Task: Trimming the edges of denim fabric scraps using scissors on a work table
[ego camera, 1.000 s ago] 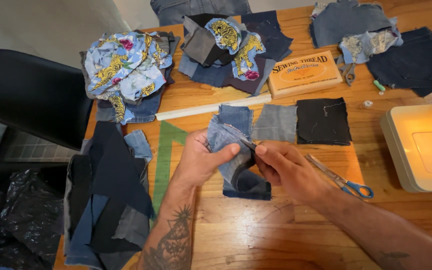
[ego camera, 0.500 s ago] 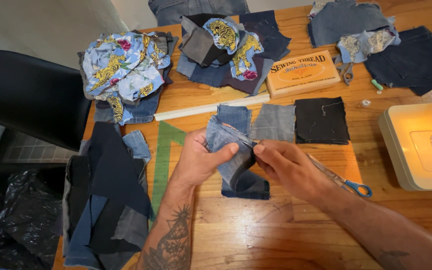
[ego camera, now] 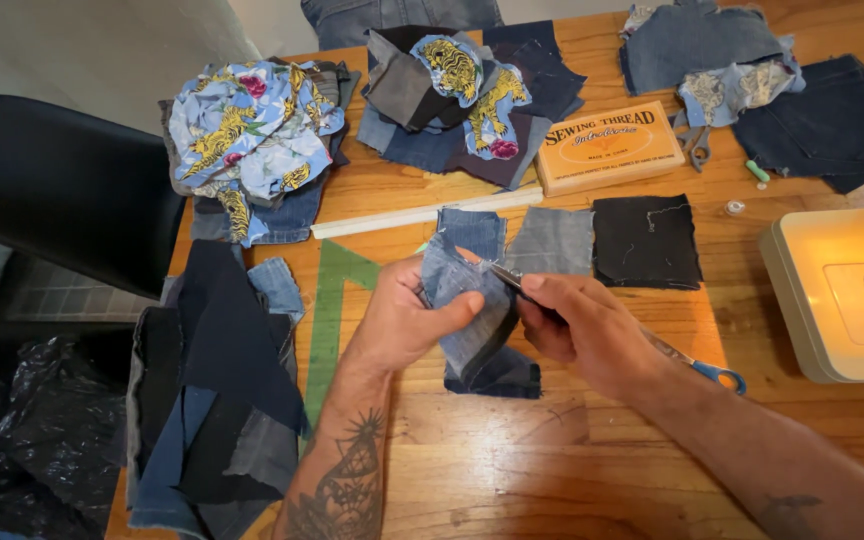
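My left hand (ego camera: 402,320) pinches a light blue denim scrap (ego camera: 457,290) and holds it up over the wooden table (ego camera: 512,470). My right hand (ego camera: 582,330) grips a small pointed metal tool (ego camera: 505,277), its tip resting on the scrap's upper edge. A darker denim piece (ego camera: 497,372) hangs or lies just below the scrap. Behind my hands three cloth squares lie in a row: blue (ego camera: 472,232), grey (ego camera: 552,240) and black (ego camera: 645,240). Blue-handled scissors (ego camera: 717,374) lie on the table by my right wrist.
A cream sewing machine (ego camera: 842,290) stands at the right edge. A flat orange box (ego camera: 607,147), a white ruler (ego camera: 402,213) and a green triangle ruler (ego camera: 330,310) lie nearby. Denim piles (ego camera: 212,400) and printed fabric (ego camera: 247,135) cover the left and back. A black chair (ego camera: 62,185) stands at left.
Both hands keep their hold on the scrap and the tool, and have shifted only slightly. Nothing else on the table has moved.
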